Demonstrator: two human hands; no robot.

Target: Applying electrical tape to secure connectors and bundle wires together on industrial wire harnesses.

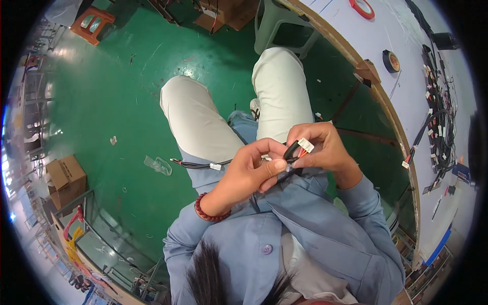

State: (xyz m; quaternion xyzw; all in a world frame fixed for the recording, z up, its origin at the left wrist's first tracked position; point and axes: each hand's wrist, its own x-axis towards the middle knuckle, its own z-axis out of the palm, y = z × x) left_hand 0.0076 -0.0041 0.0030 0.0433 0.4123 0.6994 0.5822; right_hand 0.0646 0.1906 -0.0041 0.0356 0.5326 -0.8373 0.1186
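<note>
Over my lap, my left hand [254, 170] pinches a black wiring harness [291, 151] between thumb and fingers. Close against it, my right hand [323, 147] grips the same harness near a white connector [305, 145] with red and orange wires. The harness's black cables run out leftward past my left hand, where a small white plug [215, 166] and thin red-tipped ends hang over my thigh. Some of the cable between my hands is hidden by my fingers.
On the white table [345, 30] at right lie a bundle of black harnesses [439, 127], black tape [391, 61] and red tape [362, 8]. A green stool [284, 25] stands ahead. Leftward are an orange stool [92, 24], a cardboard box [67, 180] and a plastic bag [158, 165].
</note>
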